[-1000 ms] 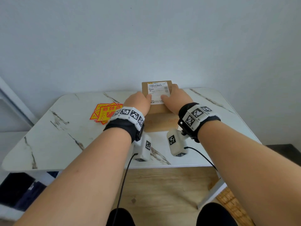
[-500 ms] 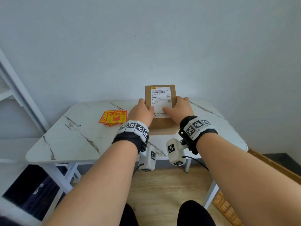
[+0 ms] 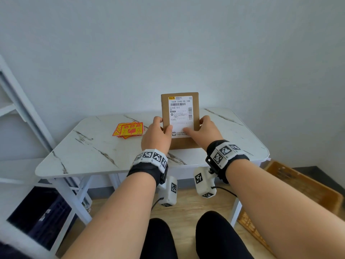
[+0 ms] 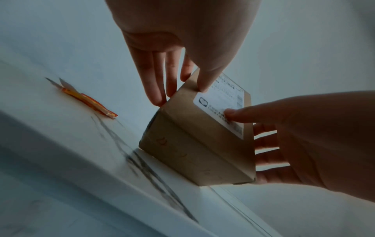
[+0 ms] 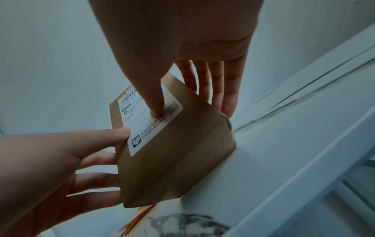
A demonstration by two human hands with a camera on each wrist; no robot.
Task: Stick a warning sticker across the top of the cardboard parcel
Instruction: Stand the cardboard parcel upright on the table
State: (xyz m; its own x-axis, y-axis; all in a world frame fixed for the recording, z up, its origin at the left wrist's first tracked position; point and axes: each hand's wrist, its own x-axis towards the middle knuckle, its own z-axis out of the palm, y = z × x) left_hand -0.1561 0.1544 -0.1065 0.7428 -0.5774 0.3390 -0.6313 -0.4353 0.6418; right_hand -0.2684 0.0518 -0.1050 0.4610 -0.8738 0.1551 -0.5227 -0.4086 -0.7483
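The brown cardboard parcel (image 3: 183, 143) stands tilted up over the white marble table (image 3: 97, 152), its white shipping label (image 3: 180, 113) facing me. My left hand (image 3: 157, 134) grips its left side and my right hand (image 3: 202, 132) its right side. Both thumbs lie on the label face, with the fingers behind. In the left wrist view the parcel (image 4: 188, 144) has its lower end at the tabletop. In the right wrist view my right thumb presses the label on the parcel (image 5: 172, 160). A small pile of red-and-yellow warning stickers (image 3: 129, 129) lies to the parcel's left, untouched.
A wall rises right behind the table. A white slanted frame (image 3: 22, 113) stands at the left with a dark bin (image 3: 37, 212) below it. A tan woven basket (image 3: 298, 187) sits on the floor at the right. My knees are under the table's front edge.
The parcel lay flat under my hands a second ago. Both hands have tipped it up on end, label toward me. The head view has pulled back.
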